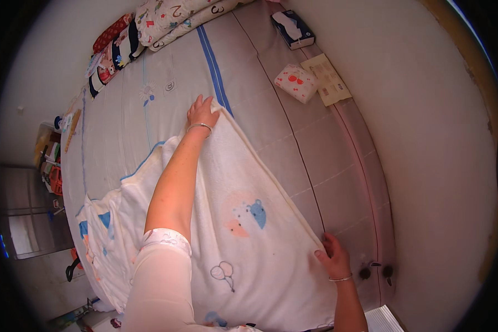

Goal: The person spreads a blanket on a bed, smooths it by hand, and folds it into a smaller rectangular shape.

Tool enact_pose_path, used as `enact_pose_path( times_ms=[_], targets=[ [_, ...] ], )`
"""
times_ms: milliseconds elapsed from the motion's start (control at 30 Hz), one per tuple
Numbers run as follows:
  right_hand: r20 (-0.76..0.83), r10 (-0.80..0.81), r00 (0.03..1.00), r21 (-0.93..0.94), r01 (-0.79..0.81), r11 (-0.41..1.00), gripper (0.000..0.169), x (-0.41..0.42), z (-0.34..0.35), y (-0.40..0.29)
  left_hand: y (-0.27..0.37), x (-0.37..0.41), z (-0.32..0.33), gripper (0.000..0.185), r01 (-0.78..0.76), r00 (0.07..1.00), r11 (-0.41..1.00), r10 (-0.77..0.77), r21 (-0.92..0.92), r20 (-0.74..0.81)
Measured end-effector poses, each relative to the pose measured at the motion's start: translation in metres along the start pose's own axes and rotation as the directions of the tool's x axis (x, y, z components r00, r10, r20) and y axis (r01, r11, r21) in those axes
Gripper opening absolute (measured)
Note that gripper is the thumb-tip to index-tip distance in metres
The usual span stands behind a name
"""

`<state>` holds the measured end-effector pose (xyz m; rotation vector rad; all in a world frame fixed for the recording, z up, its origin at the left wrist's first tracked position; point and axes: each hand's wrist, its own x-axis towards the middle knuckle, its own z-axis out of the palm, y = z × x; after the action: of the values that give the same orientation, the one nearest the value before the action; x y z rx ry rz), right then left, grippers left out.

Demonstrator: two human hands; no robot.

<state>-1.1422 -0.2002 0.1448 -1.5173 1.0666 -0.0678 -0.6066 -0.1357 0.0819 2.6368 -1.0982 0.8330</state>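
Observation:
A white fleece blanket (249,178) with printed animal faces and balloons is spread over the near part of a bed. My left hand (201,112), a bracelet on its wrist, holds the blanket's far corner beside a blue stripe on the bed cover. Lower on the right, my right hand (335,257) pinches the side edge between thumb and fingers. That edge runs nearly straight between both hands. Toward the left the blanket lies in loose folds, with blue trim showing. My left forearm and sleeve hide part of its middle.
Beneath is a grey bed cover (253,103). Folded quilts (170,20) lie at the far end. A tissue box (292,31), a white and red soft pack (296,83) and a tan packet (327,79) lie along the right. Walls flank the bed; a wooden stick (72,130) lies far left.

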Motion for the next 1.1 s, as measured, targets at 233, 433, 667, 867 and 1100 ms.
enact_pose_path(
  times_ms=[233, 433, 667, 867, 1100],
  targets=[
    [0.162, 0.084, 0.983, -0.564, 0.023, 0.825, 0.033, 0.006, 0.002, -0.025, 0.015, 0.023, -0.025, 0.031, 0.412, 0.704, 0.907, -0.255, -0.089, 0.662],
    [-0.159, 0.208, 0.965, -0.050, -0.218, 0.975, 0.020, -0.027, -0.017, -0.017, 0.092, 0.095, -0.076, 0.026, 0.363, 0.889, 0.796, -0.140, -0.485, 0.436],
    [-0.353, 0.230, 0.907, -0.146, -0.296, 0.944, 0.026, -0.027, -0.034, 0.015, 0.163, 0.088, -0.029, 0.030, 0.380, 0.829, 0.868, -0.166, -0.320, 0.534],
    [-0.042, 0.219, 0.975, -0.270, -0.222, 0.937, 0.044, -0.063, -0.061, 0.051, 0.158, -0.020, -0.069, 0.060, 0.346, 0.909, 0.827, -0.180, -0.443, 0.376],
    [0.224, 0.096, 0.970, -0.481, 0.024, 0.877, 0.056, -0.152, -0.097, 0.110, 0.138, -0.248, -0.309, 0.026, 0.633, 0.681, 0.548, -0.059, -0.547, 0.730]
  ],
)
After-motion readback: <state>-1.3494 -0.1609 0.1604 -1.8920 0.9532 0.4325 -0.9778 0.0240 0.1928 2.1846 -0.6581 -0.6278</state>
